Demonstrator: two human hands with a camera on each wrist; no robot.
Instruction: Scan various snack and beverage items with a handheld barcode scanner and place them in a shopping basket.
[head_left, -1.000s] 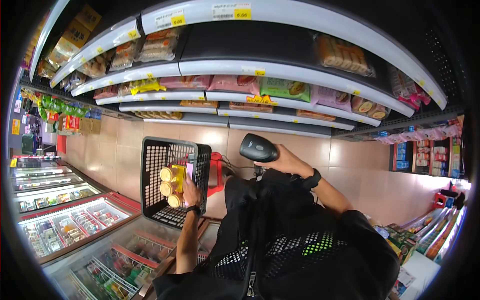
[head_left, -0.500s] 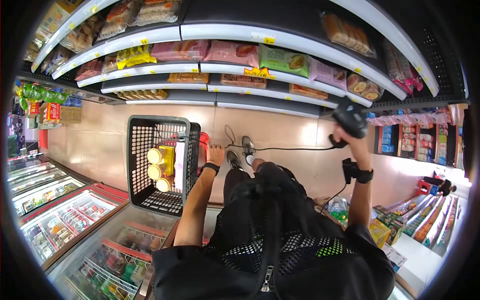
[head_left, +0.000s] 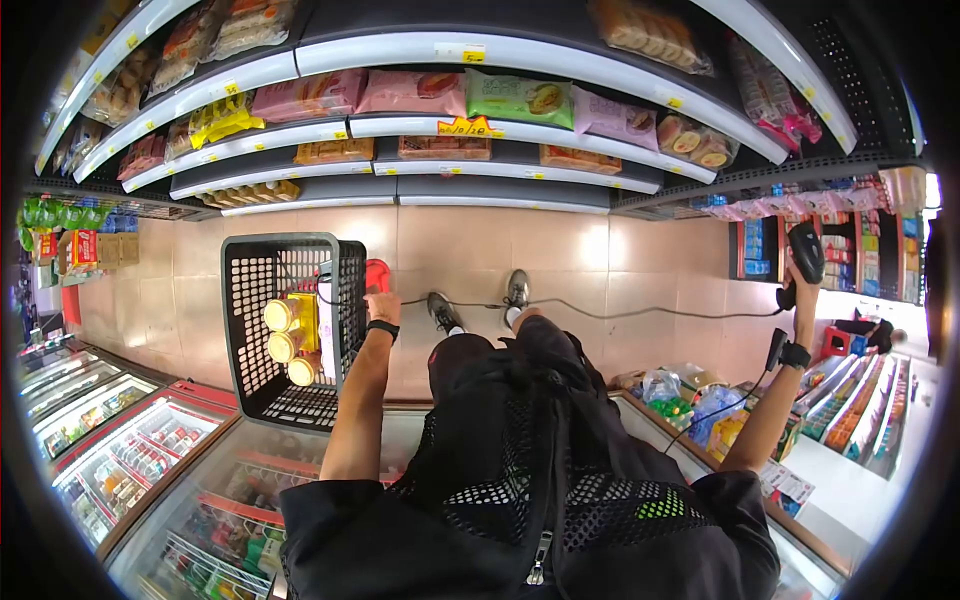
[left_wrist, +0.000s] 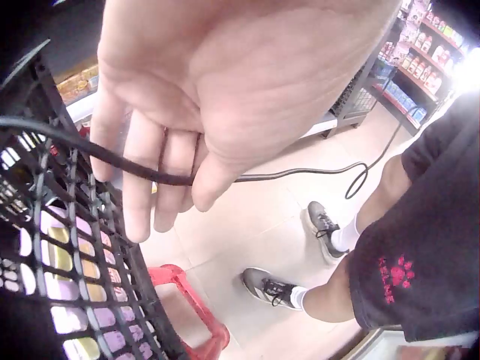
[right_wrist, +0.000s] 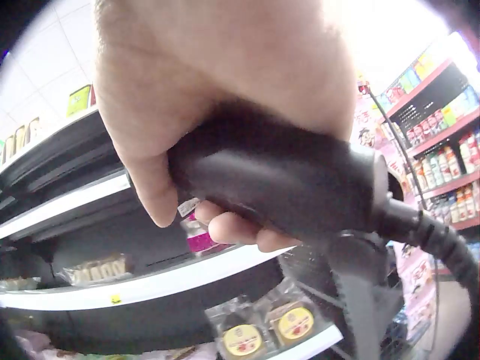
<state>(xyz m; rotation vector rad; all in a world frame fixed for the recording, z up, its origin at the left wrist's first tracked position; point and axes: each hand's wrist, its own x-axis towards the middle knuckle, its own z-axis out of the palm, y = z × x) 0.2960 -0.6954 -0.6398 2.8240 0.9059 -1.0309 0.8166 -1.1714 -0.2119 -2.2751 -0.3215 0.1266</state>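
My right hand point(head_left: 803, 290), stretched far out to the right, grips the handle of a black handheld barcode scanner point(head_left: 806, 254); in the right wrist view the fingers wrap round its dark handle point(right_wrist: 277, 172). A black cable point(head_left: 620, 314) runs from the scanner across the aisle to my left hand point(head_left: 380, 308). There the cable point(left_wrist: 172, 179) crosses the fingers and is pinched under the thumb. This hand is beside the right wall of a black plastic basket point(head_left: 346, 330). Inside the basket stand jars with yellowish lids point(head_left: 282, 348), a yellow package point(head_left: 306, 318) and a pale purple package point(head_left: 327, 335).
A red stand point(head_left: 376, 275) shows beside the basket. Shelves with packaged bread point(head_left: 412, 93) line the far side. Glass-topped freezers point(head_left: 225, 480) run along the near side. Bagged goods point(head_left: 700, 395) lie at the right, and a person point(head_left: 875, 332) is farther off.
My left hand has come out of the basket to the cable. The right hand has swung far right with the scanner, drawing the cable out across the aisle.
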